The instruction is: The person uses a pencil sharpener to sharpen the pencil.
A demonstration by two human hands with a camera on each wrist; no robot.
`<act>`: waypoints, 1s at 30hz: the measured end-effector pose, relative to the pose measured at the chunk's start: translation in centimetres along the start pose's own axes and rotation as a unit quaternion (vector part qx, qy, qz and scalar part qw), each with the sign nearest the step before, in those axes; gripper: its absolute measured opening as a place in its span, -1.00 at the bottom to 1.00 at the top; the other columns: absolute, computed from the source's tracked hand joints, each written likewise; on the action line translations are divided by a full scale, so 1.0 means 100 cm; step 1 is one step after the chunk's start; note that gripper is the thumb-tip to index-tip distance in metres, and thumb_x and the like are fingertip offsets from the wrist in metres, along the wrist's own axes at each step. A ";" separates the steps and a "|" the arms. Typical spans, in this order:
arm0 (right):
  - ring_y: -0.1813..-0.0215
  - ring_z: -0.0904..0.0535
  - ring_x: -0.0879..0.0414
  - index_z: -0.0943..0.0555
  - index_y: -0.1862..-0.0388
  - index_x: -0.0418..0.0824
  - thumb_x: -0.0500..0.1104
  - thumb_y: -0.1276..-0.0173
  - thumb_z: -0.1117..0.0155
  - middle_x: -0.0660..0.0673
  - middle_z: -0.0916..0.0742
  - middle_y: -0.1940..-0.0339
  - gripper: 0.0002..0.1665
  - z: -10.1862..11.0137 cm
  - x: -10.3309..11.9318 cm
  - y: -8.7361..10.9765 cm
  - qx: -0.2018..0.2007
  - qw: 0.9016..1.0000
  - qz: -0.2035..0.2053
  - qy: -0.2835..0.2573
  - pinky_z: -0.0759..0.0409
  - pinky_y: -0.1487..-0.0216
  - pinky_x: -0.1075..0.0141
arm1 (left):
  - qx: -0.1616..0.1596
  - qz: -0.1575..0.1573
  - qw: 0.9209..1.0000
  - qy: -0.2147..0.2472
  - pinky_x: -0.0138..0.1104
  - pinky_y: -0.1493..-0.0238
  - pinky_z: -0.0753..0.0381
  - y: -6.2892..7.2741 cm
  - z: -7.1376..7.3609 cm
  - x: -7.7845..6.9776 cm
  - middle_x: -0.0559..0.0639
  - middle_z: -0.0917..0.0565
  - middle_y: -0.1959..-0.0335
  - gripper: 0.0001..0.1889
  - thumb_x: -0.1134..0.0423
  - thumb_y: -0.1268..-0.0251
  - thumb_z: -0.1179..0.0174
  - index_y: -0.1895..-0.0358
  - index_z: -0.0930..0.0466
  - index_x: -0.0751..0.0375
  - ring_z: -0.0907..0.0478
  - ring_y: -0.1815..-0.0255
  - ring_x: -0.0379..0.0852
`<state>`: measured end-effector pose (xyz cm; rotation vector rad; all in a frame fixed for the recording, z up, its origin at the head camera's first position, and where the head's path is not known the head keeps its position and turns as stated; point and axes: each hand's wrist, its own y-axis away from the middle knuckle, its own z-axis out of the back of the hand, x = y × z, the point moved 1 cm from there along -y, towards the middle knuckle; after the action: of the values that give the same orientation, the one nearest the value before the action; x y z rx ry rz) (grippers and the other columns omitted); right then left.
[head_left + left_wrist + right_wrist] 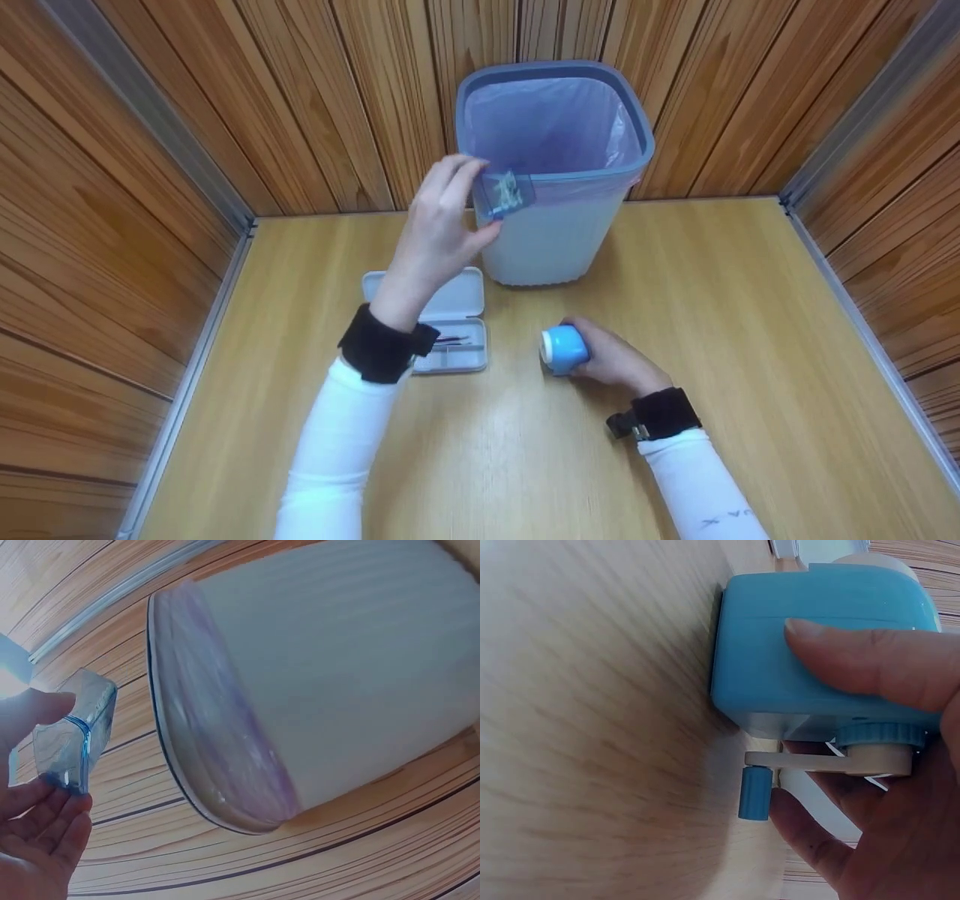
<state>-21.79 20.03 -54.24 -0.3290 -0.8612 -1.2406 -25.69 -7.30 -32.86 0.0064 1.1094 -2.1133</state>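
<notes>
My left hand (441, 214) pinches a small clear shavings drawer (507, 193) between thumb and fingers, level with the front rim of the trash bin (551, 244). Pale shavings show inside it in the head view. The left wrist view has the drawer (94, 701) tilted, with a blue edge, apart from the bin. On the table, my right hand (615, 356) grips a blue crank pencil sharpener (568, 349). In the right wrist view, the thumb lies along its body (765, 652), and the crank handle (755, 793) sticks out beside the fingers.
An open grey pencil case (459, 296) lies on the table left of the sharpener, partly behind my left wrist, with thin pencils in it. The bin holds a translucent liner (547, 120) folded over its rim. Wooden walls (97, 247) enclose the table on three sides.
</notes>
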 end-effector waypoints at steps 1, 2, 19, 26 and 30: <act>-0.29 -0.40 -0.18 -0.30 -0.35 0.02 -0.28 -0.18 -0.48 -0.14 -0.51 -0.25 -0.18 0.000 0.000 0.000 0.001 1.000 0.002 0.000 -0.29 -0.28 -0.26 | -0.007 0.005 1.000 -0.005 -0.40 -0.29 -0.31 -0.005 0.001 0.001 0.25 -0.51 -0.12 -0.36 0.34 -0.01 -0.47 -0.20 -0.45 0.47 -0.43 -0.19 0.07; -0.29 -0.40 -0.18 -0.30 -0.35 0.02 -0.28 -0.18 -0.48 -0.14 -0.51 -0.25 -0.18 -0.001 0.000 0.000 0.001 1.000 0.003 0.001 -0.29 -0.28 -0.26 | -0.013 0.011 1.000 -0.010 -0.40 -0.29 -0.30 -0.010 0.002 0.002 0.25 -0.50 -0.12 -0.37 0.33 -0.02 -0.46 -0.19 -0.46 0.47 -0.43 -0.19 0.07; -0.32 -0.40 -0.22 -0.30 -0.38 -0.07 -0.36 -0.16 -0.44 -0.21 -0.52 -0.25 -0.16 -0.006 0.000 -0.003 0.000 1.000 0.026 0.015 -0.30 -0.28 -0.25 | 0.022 0.013 0.984 -0.179 -0.26 -0.44 -0.13 -0.055 -0.023 0.029 0.25 -0.52 -0.23 -0.44 0.42 -0.17 -0.34 -0.27 -0.44 0.43 -0.41 -0.30 0.13; -0.32 -0.39 -0.21 -0.28 -0.38 -0.05 -0.35 -0.17 -0.45 -0.20 -0.51 -0.27 -0.15 -0.005 0.001 -0.003 0.000 1.000 0.021 0.013 -0.30 -0.29 -0.24 | 0.048 -0.028 0.979 -0.198 -0.30 -0.45 -0.07 -0.060 -0.029 0.031 0.22 -0.53 -0.22 -0.59 0.52 -0.33 -0.12 -0.25 -0.48 0.40 -0.40 -0.30 0.10; -0.33 -0.39 -0.22 -0.28 -0.39 -0.05 -0.35 -0.17 -0.44 -0.20 -0.51 -0.27 -0.16 -0.004 0.001 -0.002 -0.002 1.000 0.022 0.012 -0.29 -0.29 -0.24 | 0.035 -0.055 0.973 -0.223 -0.27 -0.45 -0.11 -0.061 -0.032 0.031 0.15 -0.58 -0.19 -0.64 0.52 -0.42 -0.01 -0.22 -0.54 0.33 -0.43 -0.27 0.09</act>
<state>-21.79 19.64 -54.52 -0.3335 -0.8261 -1.2039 -32.65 -4.73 -31.51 -0.4831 0.7788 -2.1067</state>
